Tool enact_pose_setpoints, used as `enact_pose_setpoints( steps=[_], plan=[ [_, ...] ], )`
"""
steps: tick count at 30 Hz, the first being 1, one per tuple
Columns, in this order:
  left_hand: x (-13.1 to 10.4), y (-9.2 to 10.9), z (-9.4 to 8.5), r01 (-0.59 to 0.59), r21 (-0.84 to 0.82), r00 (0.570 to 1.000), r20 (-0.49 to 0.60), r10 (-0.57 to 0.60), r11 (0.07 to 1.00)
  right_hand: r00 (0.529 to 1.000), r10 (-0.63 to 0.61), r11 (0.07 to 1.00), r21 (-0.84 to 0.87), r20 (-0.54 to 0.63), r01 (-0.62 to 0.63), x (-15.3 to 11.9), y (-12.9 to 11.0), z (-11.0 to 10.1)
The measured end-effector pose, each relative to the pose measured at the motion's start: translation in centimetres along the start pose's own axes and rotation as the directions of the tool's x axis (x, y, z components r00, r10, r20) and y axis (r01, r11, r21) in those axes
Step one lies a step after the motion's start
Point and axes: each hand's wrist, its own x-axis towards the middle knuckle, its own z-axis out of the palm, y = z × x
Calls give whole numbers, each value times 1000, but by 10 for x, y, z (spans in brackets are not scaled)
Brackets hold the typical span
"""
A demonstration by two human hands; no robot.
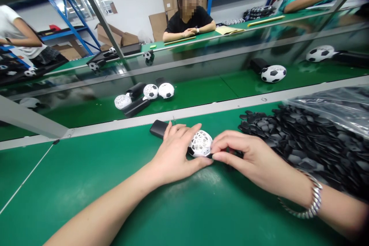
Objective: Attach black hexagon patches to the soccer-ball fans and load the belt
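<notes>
A white football-patterned round piece (201,143) with an open lattice top and a black handle (158,128) lies on the green table (86,177). My left hand (178,152) is wrapped round its left side, thumb along the near edge. At its right edge my right hand (245,153) pinches a small black piece (210,156), mostly hidden by the fingertips, against the ball. Close to my right hand, a large heap of flat black pieces (302,138) spreads over the right of the table.
A clear plastic bag (340,103) lies over the heap. Beyond the metal rail (225,104), a green belt (201,88) carries several football-patterned items (166,90). A person in black (188,19) sits opposite; other people are at far left and right. A metal post (31,117) stands at left.
</notes>
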Motion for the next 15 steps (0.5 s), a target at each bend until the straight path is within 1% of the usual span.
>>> enact_pose_setpoints(
  steps=[2, 5, 10, 13, 15],
  plan=[
    [0, 1, 1, 12, -6, 1000, -13, -12, 1000, 1000, 6, 998, 62, -26, -4, 3, 2, 4],
    [0, 2, 1, 25, -20, 999, -24, -26, 999, 998, 23, 994, 108, -50, -18, 6, 6, 8],
    [0, 3, 1, 57, -75, 997, -51, -61, 996, 999, 31, 989, 147, -40, -25, 8, 7, 11],
    [1, 5, 2, 72, -124, 993, -89, -83, 990, 998, 47, 987, 157, -52, -38, 9, 8, 14],
    [1, 6, 2, 59, -142, 990, -118, -76, 988, 998, 44, 986, 160, -49, -35, 11, 9, 14]
  ],
)
